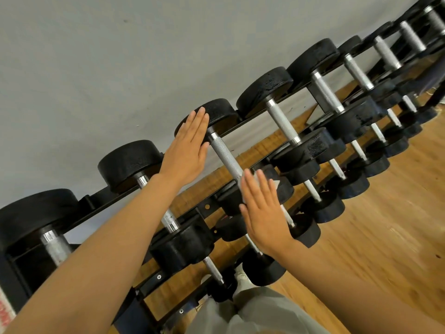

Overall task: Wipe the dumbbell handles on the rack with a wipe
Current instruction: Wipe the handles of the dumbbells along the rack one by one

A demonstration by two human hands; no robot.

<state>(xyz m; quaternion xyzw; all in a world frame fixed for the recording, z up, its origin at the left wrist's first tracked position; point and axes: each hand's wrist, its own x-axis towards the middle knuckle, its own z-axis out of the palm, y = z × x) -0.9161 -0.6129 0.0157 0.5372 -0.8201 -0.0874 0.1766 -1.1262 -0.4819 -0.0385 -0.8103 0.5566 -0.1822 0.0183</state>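
Note:
A black rack holds a long row of black-headed dumbbells with knurled silver handles. My left hand lies flat with straight fingers against the far head of one top-row dumbbell, just left of its handle. My right hand, fingers straight, presses a white wipe against the near end of that same dumbbell; only a corner of the wipe shows past the fingers. The near head of this dumbbell is mostly hidden behind my right hand.
More dumbbells fill the top tier to the right and left, with smaller ones on lower tiers. A grey wall stands behind the rack. Wooden floor lies to the right. My grey trousers show at the bottom.

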